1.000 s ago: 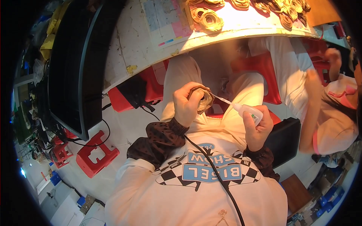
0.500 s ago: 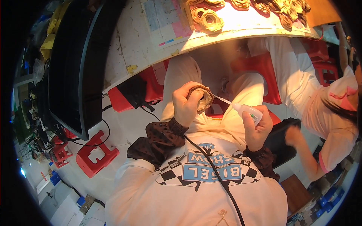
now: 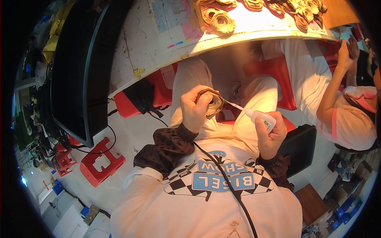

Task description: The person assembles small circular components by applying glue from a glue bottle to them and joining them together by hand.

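In my left hand is a brown ring-shaped coil, made of layered strip, gripped at its left side between thumb and fingers. My right hand is closed round a small white squeeze bottle with a green mark. From the bottle a long thin nozzle reaches up and left, its tip at or very near the coil's upper right edge. Whether the tip touches, or any liquid comes out, is too small to tell. Both hands are held above my lap.
Similar brown coils lie on the brightly lit table ahead. A large dark-framed panel stands at left. Red stools are around me. To the right sits a co-worker; a black box-like object is between us.
My left hand and the coil have shifted and turned very slightly; the right hand and bottle stay almost still. The co-worker's arm has swung from low beside me up toward the table.
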`<state>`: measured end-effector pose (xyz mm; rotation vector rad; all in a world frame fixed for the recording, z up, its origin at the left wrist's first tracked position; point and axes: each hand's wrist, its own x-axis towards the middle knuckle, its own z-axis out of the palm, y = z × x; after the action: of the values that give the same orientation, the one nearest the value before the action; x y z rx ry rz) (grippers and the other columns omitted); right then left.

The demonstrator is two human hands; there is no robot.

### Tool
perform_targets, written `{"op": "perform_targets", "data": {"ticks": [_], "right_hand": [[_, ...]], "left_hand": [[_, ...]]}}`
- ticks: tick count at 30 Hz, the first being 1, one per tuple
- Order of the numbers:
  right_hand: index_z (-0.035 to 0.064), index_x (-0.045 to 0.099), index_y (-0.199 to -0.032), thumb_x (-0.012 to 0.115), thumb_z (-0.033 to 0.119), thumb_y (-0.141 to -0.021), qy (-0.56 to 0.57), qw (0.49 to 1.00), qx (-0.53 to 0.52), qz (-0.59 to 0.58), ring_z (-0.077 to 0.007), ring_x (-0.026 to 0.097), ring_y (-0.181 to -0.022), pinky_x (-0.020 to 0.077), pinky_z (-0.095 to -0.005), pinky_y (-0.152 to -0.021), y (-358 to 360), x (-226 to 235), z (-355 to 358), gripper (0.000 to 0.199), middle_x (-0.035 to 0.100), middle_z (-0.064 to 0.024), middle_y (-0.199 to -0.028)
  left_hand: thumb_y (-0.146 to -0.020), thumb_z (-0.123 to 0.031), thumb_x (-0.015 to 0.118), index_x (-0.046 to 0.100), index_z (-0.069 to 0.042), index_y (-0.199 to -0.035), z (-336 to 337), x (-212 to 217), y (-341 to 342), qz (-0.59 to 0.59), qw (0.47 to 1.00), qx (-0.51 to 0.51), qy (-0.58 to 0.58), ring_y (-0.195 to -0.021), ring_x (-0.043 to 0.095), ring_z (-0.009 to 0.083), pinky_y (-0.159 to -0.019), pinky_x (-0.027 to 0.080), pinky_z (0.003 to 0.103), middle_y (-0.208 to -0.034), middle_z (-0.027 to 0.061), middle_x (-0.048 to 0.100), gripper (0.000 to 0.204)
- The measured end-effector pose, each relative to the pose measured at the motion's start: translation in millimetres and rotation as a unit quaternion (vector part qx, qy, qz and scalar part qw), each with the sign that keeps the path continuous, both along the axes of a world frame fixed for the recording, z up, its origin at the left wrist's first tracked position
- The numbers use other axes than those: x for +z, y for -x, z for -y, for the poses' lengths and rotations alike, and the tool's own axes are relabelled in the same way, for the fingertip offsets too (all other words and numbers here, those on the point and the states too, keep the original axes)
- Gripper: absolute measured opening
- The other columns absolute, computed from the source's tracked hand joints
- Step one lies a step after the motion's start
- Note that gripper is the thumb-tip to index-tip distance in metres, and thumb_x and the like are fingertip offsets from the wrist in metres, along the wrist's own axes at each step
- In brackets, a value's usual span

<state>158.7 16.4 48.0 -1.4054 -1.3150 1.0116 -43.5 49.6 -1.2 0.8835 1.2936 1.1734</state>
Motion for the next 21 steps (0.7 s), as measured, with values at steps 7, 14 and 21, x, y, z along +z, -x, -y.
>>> {"op": "perform_targets", "data": {"ticks": [7, 14, 21], "right_hand": [[-0.0017, 0.056, -0.087, 0.069, 0.005, -0.082, 0.001, 1.0, -0.005, 0.006, -0.0034, 0.051, -0.058, 0.0391, -0.0192, -0.051, -1.1, 1.8, 0.8, 0.015, 0.061, -0.0023, -0.068], [0.0014, 0.054, -0.084, 0.062, 0.007, -0.086, 0.043, 0.999, 0.005, 0.004, -0.0026, 0.047, -0.066, 0.0375, -0.0181, -0.06, -0.3, 7.1, 2.5, 0.01, 0.056, -0.0002, -0.076], [0.0008, 0.053, -0.098, 0.053, 0.02, -0.092, 0.102, 0.966, 0.001, -0.239, -0.0068, 0.044, -0.059, 0.032, -0.0209, -0.053, -4.3, -6.1, -12.1, 0.021, 0.051, -0.0018, -0.07]], "left_hand": [[-0.079, -0.002, 0.044, 0.062, 0.009, -0.089, -0.2, 3.4, -1.5, 0.009, 1.0, 0.0, 0.008, -0.079, 0.062, 0.0139, -0.076, 0.049, 0.026, -0.087, 0.0144, 0.068, 0.023], [-0.081, -0.002, 0.043, 0.061, 0.009, -0.088, -1.1, 2.4, 0.0, 0.034, 0.999, 0.01, 0.019, -0.079, 0.063, 0.015, -0.076, 0.049, 0.026, -0.087, 0.0157, 0.068, 0.022], [-0.084, -0.006, 0.043, 0.057, 0.007, -0.1, -5.0, 2.9, 4.7, 0.095, 0.995, 0.022, 0.019, -0.084, 0.064, 0.0173, -0.079, 0.051, 0.028, -0.095, 0.0178, 0.066, 0.025]]}}
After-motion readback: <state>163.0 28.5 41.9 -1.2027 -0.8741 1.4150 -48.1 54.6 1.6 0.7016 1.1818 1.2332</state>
